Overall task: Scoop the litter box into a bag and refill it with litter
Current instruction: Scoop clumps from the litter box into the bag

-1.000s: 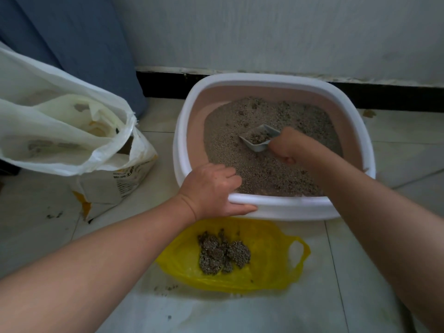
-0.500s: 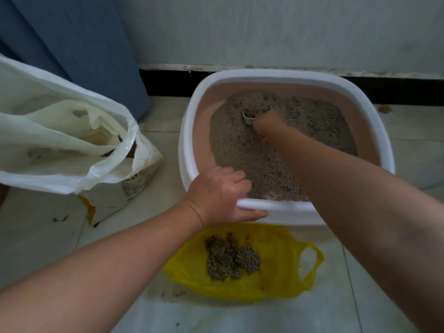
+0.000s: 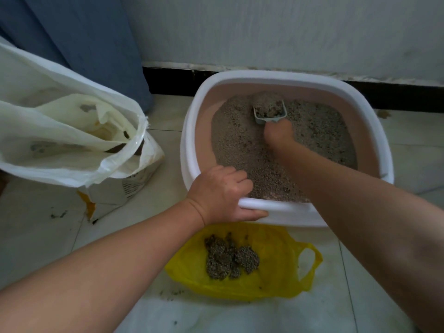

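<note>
A: The scoop (image 3: pixel 270 112) has come up out of the litter (image 3: pixel 240 145) since half a second ago. It's loaded, at the far side of the litter box (image 3: pixel 276 76).
B: Right hand (image 3: pixel 278 134) is closed round its handle. And the left hand (image 3: pixel 221 195)?
A: Gripping the litter box's near rim, fingers curled inside, thumb outside.
B: Yellow bag (image 3: pixel 276 239) lies just in front of the litter box with dark clumps (image 3: pixel 230 258) on it. White sack (image 3: pixel 72 131) gapes to its left.
</note>
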`<state>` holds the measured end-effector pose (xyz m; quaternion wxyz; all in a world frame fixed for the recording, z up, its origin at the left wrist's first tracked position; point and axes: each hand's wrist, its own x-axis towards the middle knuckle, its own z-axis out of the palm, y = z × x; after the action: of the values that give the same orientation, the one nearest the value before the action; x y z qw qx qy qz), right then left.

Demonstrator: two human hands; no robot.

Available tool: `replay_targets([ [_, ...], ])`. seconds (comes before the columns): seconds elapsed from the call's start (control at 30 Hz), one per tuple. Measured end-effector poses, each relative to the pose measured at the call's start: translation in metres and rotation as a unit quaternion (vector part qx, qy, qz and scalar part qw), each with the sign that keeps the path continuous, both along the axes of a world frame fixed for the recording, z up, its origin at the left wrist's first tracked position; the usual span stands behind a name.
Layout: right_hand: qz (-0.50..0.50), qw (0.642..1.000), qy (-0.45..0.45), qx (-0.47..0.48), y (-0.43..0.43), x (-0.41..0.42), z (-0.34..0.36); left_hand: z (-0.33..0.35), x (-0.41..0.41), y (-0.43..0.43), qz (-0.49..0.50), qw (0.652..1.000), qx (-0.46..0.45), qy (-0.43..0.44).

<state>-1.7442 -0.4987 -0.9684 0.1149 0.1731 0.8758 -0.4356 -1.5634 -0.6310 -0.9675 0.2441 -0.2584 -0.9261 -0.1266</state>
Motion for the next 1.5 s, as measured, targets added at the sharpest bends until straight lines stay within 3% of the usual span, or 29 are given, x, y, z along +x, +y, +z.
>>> replay_targets([
  [0.2,0.058,0.995,0.08,-0.028,0.032,0.021,-0.002,0.0,0.0,-0.001,-0.001,1.0,-0.013,-0.002],
  [0.5,0.111,0.986,0.095,-0.077,0.054,0.062,0.027,0.005,0.001,-0.001,-0.012,0.999,-0.047,0.001],
  [0.93,0.195,0.977,0.083,-0.011,0.109,0.127,0.079,0.015,0.006,0.0,-0.019,0.998,-0.041,-0.039],
  [1.2,0.157,0.98,0.12,0.015,0.162,0.167,0.088,0.018,0.021,0.007,0.013,0.996,-0.035,-0.079],
  [1.37,0.169,0.981,0.087,-0.019,0.185,0.207,0.1,0.036,0.036,0.001,0.03,0.989,-0.112,-0.096],
  [1.5,0.237,0.97,0.033,-0.04,0.182,0.25,0.115,0.049,0.054,-0.01,0.033,0.978,-0.186,-0.093],
])
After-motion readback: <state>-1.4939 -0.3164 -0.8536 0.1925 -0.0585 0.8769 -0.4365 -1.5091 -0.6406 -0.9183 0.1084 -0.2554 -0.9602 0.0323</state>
